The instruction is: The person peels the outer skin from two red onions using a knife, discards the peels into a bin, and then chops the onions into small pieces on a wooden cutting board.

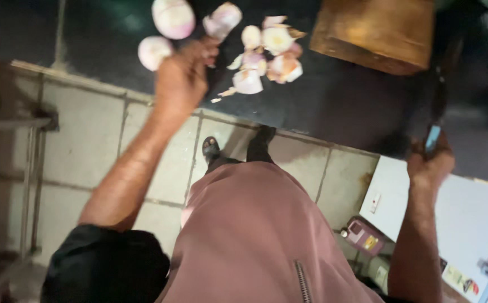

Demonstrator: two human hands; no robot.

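My left hand (183,73) reaches over the dark counter's front edge among peeled onions (173,18); its fingers curl near one onion (154,51), and whether they grip anything I cannot tell. A heap of onion pieces and skins (266,59) lies just to its right. My right hand (432,160) is closed round the blue handle of a knife (439,95), whose dark blade points away over the counter. A wooden chopping board (376,31) sits at the far right of the counter.
The dark counter (339,101) runs across the top, with a tiled front (92,146) below it. A metal rack (28,168) stands at the left. A white appliance (474,213) and a small purple container (362,233) are at the lower right. My feet (238,148) show on the floor.
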